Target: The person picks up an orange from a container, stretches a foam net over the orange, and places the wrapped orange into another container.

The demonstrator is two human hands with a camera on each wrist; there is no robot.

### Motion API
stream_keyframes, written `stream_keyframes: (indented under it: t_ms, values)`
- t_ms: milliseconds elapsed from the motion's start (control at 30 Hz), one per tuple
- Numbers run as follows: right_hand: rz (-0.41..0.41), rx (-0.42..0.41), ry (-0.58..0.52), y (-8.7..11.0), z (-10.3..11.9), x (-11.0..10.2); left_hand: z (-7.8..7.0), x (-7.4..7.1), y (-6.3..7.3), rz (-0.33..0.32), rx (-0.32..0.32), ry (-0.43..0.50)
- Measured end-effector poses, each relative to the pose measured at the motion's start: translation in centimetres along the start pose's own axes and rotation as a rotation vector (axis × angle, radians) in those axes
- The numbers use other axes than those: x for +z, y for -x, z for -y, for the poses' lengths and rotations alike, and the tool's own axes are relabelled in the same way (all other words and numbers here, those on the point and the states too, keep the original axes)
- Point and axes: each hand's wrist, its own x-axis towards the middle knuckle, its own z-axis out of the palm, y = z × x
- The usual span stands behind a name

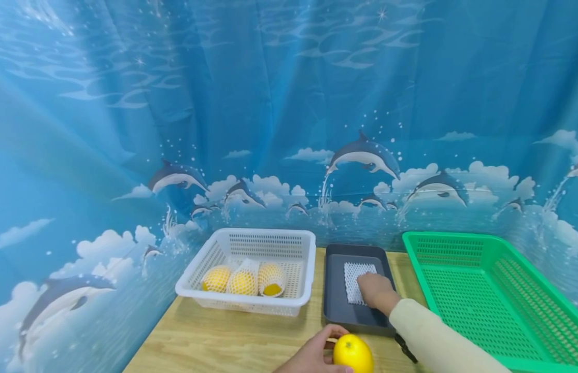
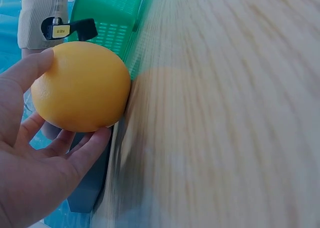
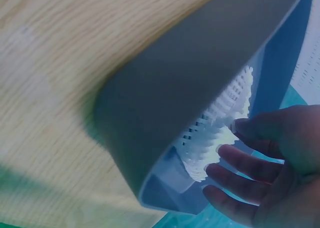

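My left hand (image 1: 316, 353) grips a round yellow orange (image 1: 353, 354) near the table's front edge. In the left wrist view, its thumb lies over the top of the orange (image 2: 82, 87) and its fingers curve underneath. My right hand (image 1: 377, 291) reaches down into a dark grey tray (image 1: 335, 311), at the right side of a white foam net (image 1: 353, 282) lying flat there. Seen from the right wrist, the thumb and fingers (image 3: 245, 160) are spread apart, with their tips at the edge of the foam net (image 3: 220, 123). No pinch on it shows.
Left of the tray stands a white basket (image 1: 244, 303) holding three yellow fruits (image 1: 243, 281) in foam nets. A green basket (image 1: 466, 235) stands on the right, under and beyond my right sleeve. A blue dolphin-print curtain (image 1: 279, 129) hangs behind the wooden table (image 1: 214, 331).
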Motion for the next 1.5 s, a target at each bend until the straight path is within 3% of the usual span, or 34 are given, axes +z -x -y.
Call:
stream_keyframes:
  t_ms: [333,467,600,867,1033,1267,1500]
  values:
    - [-0.104,-0.032,-0.073,0.7,0.1,-1.6,0.0,0.0,0.2,-0.017,-0.003,0.004]
    - [-0.135,-0.051,-0.128,1.2,0.5,-2.1,0.1,-0.1,0.3,-0.064,-0.001,-0.087]
    - [-0.149,-0.054,-0.187,1.8,1.1,-2.4,0.3,-0.5,0.3,-0.124,0.065,-0.186]
    - [-0.255,-0.103,-0.3,3.2,2.8,-2.4,-0.3,-1.1,0.6,-0.218,0.162,-0.224]
    - [-0.32,-0.081,-0.322,4.1,3.2,-2.7,-1.0,-1.3,-0.1,-0.281,0.156,-0.287]
    - [-0.384,-0.06,-0.406,5.5,3.2,-3.5,-2.5,-0.8,-1.5,-0.316,0.152,-0.369]
    - [-0.413,-0.052,-0.511,6.6,3.4,-3.5,-3.4,-0.1,-2.9,-0.373,0.15,-0.317]
